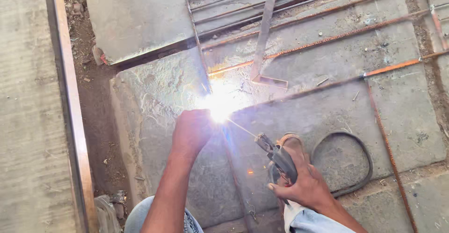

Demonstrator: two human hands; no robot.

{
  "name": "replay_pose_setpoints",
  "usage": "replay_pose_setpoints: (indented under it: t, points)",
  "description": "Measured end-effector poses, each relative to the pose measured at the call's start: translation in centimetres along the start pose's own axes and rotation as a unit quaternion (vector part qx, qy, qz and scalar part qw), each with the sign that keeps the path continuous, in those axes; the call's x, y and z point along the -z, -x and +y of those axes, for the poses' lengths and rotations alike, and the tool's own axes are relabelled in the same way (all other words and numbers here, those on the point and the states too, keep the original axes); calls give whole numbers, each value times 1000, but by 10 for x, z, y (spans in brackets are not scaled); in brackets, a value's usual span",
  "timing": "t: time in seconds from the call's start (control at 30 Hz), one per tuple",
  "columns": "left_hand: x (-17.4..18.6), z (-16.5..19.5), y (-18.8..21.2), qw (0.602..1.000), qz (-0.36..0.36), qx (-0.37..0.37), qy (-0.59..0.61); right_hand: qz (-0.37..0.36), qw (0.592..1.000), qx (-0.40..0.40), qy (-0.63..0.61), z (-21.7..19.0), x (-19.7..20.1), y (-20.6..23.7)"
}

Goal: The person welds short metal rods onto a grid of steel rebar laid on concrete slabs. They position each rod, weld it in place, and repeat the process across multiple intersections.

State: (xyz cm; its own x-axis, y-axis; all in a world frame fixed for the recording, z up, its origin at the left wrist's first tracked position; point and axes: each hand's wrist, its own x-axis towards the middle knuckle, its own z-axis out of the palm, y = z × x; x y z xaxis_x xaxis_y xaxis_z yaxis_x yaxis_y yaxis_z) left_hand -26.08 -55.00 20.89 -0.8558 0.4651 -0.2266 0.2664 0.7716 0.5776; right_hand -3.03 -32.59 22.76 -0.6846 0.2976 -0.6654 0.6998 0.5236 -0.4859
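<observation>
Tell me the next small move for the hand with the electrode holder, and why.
Probably hold the right hand steady and feed the electrode holder slightly toward the arc: the rod tip is burning at the rebar joint, close beside the left hand, which steadies the work there.

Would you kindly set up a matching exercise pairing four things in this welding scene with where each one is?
1. left hand
2. right hand
3. black cable
4. steel square

A. looped on the slab, right of the foot
B. lying across the rods, above the arc
C. fisted just left of the arc
D. gripping the electrode holder

Pairs: 1-C, 2-D, 3-A, 4-B
</observation>
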Motion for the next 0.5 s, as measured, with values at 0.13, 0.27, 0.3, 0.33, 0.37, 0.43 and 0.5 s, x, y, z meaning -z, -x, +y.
replay_pose_setpoints:
  t: [0.13,0.27,0.3,0.33,0.37,0.43,0.5]
  points:
    - [2,1,3,997,27,-47,-62,-14,1000,-9,-3,0,1,-1]
    - [7,8,2,999,7,5,-40,14,999,47,-21,5,-1,-1]
    - [7,9,3,999,6,25,-21,10,999,39,-19,7,-2,-2]
    - [8,11,3,999,11,23,-22,6,999,30,-17,8,-2,-2]
    - [8,12,4,999,16,22,-22,2,1000,23,-15,9,-3,-3]
    - [9,13,5,999,22,25,-26,-7,1000,7,7,10,-3,-4]
    - [10,14,5,999,26,32,-32,-11,1000,3,13,9,-3,-4]
